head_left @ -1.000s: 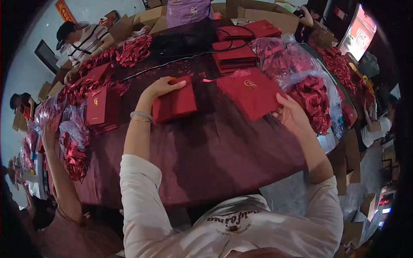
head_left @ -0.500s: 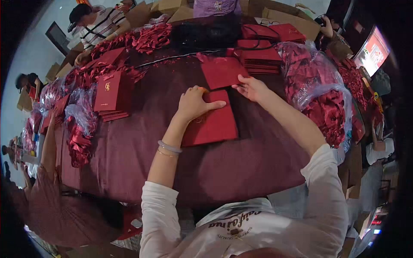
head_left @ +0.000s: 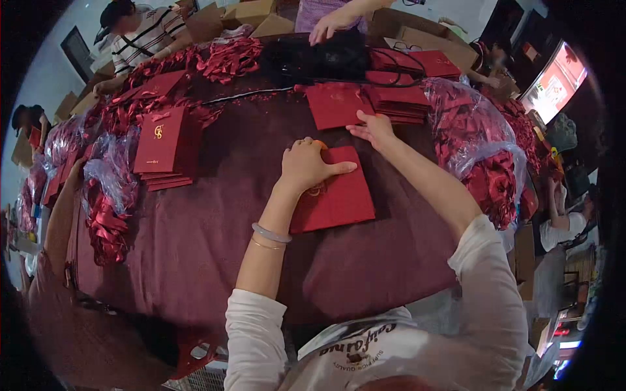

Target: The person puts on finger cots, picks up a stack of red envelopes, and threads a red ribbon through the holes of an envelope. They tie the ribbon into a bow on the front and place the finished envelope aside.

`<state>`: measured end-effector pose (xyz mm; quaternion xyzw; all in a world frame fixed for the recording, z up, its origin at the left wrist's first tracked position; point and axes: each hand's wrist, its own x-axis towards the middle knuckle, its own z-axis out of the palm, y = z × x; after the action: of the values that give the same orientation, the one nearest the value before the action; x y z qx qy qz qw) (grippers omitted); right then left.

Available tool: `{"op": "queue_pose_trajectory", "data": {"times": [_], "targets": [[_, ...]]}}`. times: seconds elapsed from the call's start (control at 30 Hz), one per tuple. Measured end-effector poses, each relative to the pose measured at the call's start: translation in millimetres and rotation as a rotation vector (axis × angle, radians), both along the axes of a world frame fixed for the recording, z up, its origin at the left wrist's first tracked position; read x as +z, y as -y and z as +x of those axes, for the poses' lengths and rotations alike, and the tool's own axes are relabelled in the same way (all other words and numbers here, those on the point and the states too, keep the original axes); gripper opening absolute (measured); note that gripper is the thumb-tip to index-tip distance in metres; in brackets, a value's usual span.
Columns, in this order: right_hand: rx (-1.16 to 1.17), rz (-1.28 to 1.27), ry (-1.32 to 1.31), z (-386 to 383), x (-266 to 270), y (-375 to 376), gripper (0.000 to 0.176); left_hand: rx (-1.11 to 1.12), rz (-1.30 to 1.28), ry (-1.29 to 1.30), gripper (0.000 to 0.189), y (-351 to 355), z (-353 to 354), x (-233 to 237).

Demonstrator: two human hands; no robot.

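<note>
My left hand [head_left: 310, 163] lies over the upper left edge of a flat red paper gift bag [head_left: 342, 205] with a gold mark. Its thumb stretches across the bag, its fingers curl at the edge, and a bit of orange [head_left: 319, 144] shows beside them. Beyond it, my right hand [head_left: 375, 130] has its thumb and fingers apart at the lower edge of a second red gift bag [head_left: 336, 103]. That bag has a gold logo and lies against a stack of red bags [head_left: 401, 107].
A maroon cloth [head_left: 215, 234] covers the table. More red bags [head_left: 160, 143] stand at the left. Plastic sacks of red ribbon [head_left: 486, 163] lie on both sides. A black bag [head_left: 316, 62] sits at the back under another person's hand [head_left: 329, 26]. Other people work around the table.
The near bag and my left hand have shifted slightly right. The farther bag now lies flatter by the stack, with my right fingers nearer its edge. Another person's arm has reached over the black bag.
</note>
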<state>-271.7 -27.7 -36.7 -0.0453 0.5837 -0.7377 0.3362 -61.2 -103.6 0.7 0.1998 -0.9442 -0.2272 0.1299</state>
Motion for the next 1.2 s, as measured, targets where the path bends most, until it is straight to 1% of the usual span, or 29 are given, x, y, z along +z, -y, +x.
{"op": "queue_pose_trajectory", "data": {"times": [0.03, 0.1, 0.13, 0.2, 0.27, 0.3, 0.37, 0.43, 0.47, 0.53, 0.57, 0.63, 0.67, 0.7, 0.77, 0.83, 0.87, 0.9, 0.97, 1.0, 1.03, 1.07, 1.13, 1.2], "targets": [[-0.004, 0.000, -0.001, 0, -1, -1, 0.039, -0.007, 0.023, 0.038, 0.081, 0, 0, 3], [-0.066, 0.082, 0.018, 3, 3, 0, 0.023, -0.015, 0.044, 0.074, 0.082, 1, 0, 4], [-0.067, 0.080, 0.016, 5, 7, -4, 0.023, -0.009, 0.034, 0.063, 0.082, 1, -1, 1], [0.035, -0.091, 0.120, 12, 22, -20, 0.023, 0.002, 0.027, 0.047, 0.083, 2, -2, -2], [0.008, -0.147, 0.109, 17, 39, -42, 0.016, 0.026, -0.062, 0.075, 0.084, 0, -2, -4], [-0.003, -0.192, 0.098, 21, 48, -51, 0.014, 0.033, -0.058, 0.074, 0.084, 1, -2, -5], [-0.044, -0.330, -0.262, 50, 88, -67, 0.014, 0.020, -0.044, 0.015, 0.085, 2, -2, -6], [-0.099, -0.163, -0.824, 48, 116, -75, 0.022, 0.018, -0.028, 0.048, 0.085, 3, -4, -3], [-0.115, -0.180, -1.014, 46, 127, -76, 0.024, 0.006, -0.023, 0.083, 0.085, 2, -3, -1], [-0.229, 0.177, -1.752, 51, 141, -79, 0.022, 0.012, -0.016, 0.091, 0.084, 0, -1, 1], [-0.160, 0.194, -1.845, 56, 139, -72, 0.018, 0.019, -0.014, 0.097, 0.084, 1, -1, 4], [0.091, 0.108, -2.307, 43, 114, -62, 0.034, 0.002, 0.003, 0.048, 0.084, 2, 0, 1], [0.203, 0.149, -2.378, 42, 99, -49, 0.036, -0.015, 0.026, 0.004, 0.085, 2, 1, -1], [0.304, 0.224, -2.372, 36, 73, -38, 0.033, -0.015, 0.023, 0.001, 0.085, 3, 0, -1], [0.444, 0.365, -2.342, 34, 42, -22, 0.034, 0.019, -0.020, 0.146, 0.093, 3, -5, 1], [0.435, 0.317, -2.321, 40, 35, -8, 0.033, 0.033, -0.039, 0.121, 0.093, 2, -6, -3], [0.398, 0.211, -2.369, 40, 33, -2, 0.030, 0.045, -0.050, 0.094, 0.094, 3, -6, -6], [0.363, 0.105, -2.412, 43, 35, 1, 0.026, 0.038, -0.071, 0.026, 0.094, 7, -9, -19], [0.359, 0.094, -2.388, 54, 50, -3, 0.028, 0.044, -0.092, 0.026, 0.093, 4, -6, -18], [0.325, 0.039, -2.390, 60, 58, -4, 0.028, 0.049, -0.112, 0.018, 0.093, 3, -6, -16], [0.293, -0.016, -2.392, 62, 61, -3, 0.029, 0.043, -0.102, -0.014, 0.093, 3, -4, -16], [0.298, -0.013, -2.392, 61, 59, 0, 0.029, 0.042, -0.098, -0.014, 0.093, 3, -4, -14], [0.310, 0.270, -2.384, 55, 51, 5, 0.029, 0.051, -0.080, 0.041, 0.090, 0, -2, -7], [0.322, 0.299, -2.373, 33, 40, 15, 0.027, 0.023, -0.076, 0.060, 0.090, 0, -1, -3]]}}
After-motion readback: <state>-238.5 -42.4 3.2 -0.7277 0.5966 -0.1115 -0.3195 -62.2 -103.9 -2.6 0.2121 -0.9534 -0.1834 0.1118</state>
